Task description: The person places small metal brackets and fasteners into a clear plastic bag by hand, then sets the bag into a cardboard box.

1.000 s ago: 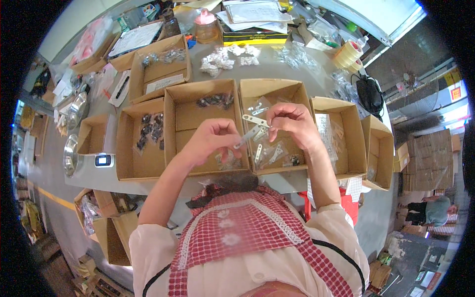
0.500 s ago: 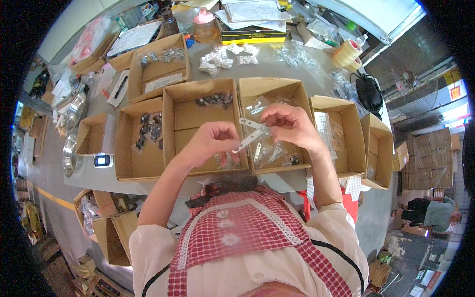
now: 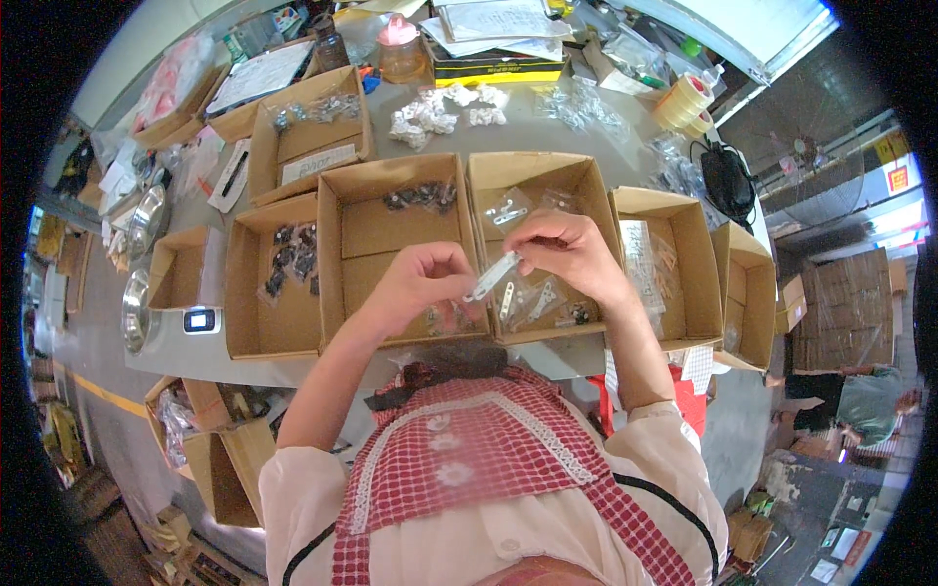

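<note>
Flat, light metal strips with holes (image 3: pixel 495 276) are stacked along one another, slanting between my two hands. My left hand (image 3: pixel 430 283) is closed, pinching their lower left end between thumb and fingers. My right hand (image 3: pixel 564 252) pinches the upper right end. Both hands hover over the near part of a cardboard box (image 3: pixel 596 178). In that box lie small clear bags of metal parts (image 3: pixel 508 213), another holed strip (image 3: pixel 507 301) and some small dark pieces (image 3: pixel 579 313). How many strips I hold cannot be made out.
To the left stand a box with black parts (image 3: pixel 342 186) and another box (image 3: pixel 239 283). To the right is a box with a white sheet and bagged parts (image 3: pixel 674 205). Behind them lie white bagged pieces (image 3: pixel 422 117), tape rolls (image 3: pixel 682 103) and a pink-lidded jar (image 3: pixel 401 61).
The metal strips were spread in a V shape and are now lined up together. My hands have stayed nearly in place, with the left one now pinching the strips' near end.
</note>
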`<state>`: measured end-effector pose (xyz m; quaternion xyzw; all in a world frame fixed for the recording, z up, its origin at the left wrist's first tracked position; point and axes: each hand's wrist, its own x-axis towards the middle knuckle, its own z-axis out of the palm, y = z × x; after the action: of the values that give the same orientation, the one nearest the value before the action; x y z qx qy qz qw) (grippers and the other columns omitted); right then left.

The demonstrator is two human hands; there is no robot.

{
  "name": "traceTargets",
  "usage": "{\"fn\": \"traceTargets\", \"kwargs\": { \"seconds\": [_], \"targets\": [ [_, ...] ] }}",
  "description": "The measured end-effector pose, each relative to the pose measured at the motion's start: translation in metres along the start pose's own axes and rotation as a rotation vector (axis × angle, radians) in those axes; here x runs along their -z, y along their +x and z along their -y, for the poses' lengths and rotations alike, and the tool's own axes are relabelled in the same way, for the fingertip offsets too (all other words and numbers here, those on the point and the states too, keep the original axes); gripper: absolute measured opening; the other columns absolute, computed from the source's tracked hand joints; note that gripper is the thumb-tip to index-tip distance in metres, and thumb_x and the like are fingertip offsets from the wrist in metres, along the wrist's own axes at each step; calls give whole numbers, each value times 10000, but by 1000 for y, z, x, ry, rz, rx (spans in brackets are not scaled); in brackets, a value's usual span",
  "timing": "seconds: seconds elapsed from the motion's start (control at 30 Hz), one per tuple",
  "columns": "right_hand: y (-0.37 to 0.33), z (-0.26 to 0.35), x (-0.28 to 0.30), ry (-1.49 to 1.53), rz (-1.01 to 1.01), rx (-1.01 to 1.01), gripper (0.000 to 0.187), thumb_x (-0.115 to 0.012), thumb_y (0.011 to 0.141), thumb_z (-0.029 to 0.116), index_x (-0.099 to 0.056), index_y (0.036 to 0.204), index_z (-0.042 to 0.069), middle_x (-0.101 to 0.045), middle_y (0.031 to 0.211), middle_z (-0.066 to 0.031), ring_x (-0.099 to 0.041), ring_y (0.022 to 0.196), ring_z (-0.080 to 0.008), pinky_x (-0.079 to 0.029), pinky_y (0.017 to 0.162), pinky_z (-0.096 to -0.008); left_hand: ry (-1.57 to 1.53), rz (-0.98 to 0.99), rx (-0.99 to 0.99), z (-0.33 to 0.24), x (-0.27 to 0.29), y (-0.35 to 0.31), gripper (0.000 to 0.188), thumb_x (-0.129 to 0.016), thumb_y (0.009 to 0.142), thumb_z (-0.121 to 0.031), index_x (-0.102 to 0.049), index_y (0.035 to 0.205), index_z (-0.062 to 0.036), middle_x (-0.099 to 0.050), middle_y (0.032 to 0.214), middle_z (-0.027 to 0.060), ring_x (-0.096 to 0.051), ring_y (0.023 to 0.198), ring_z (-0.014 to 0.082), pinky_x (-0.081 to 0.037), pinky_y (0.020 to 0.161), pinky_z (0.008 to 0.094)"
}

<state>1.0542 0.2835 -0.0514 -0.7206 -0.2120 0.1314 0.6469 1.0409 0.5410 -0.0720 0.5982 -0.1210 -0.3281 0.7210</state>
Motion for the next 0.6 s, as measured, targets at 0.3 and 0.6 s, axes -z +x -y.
{"fn": "traceTargets", "kwargs": {
  "seconds": [0.3, 0.6],
  "targets": [
    [-1, -13, -9, 171, -72, -205, 132, -604, 929, 36, -662, 1024, -35, -666, 865, -58, -660, 745, -119, -545, 698, -255, -171, -82, 27, 19, -18, 4, 150, -686, 895, -146, -632, 942, -14, -702, 870, 81, -710, 778, 182, -572, 581, 279],
    [-6, -10, -25, 195, -111, -148, 124, -606, 915, 8, -663, 1021, -26, -667, 910, -44, -638, 798, -103, -529, 707, -246, -507, 27, 126, 32, -24, 13, 175, -690, 905, -170, -587, 963, -41, -710, 983, 133, -720, 868, 221, -596, 676, 279]
  ]
}}
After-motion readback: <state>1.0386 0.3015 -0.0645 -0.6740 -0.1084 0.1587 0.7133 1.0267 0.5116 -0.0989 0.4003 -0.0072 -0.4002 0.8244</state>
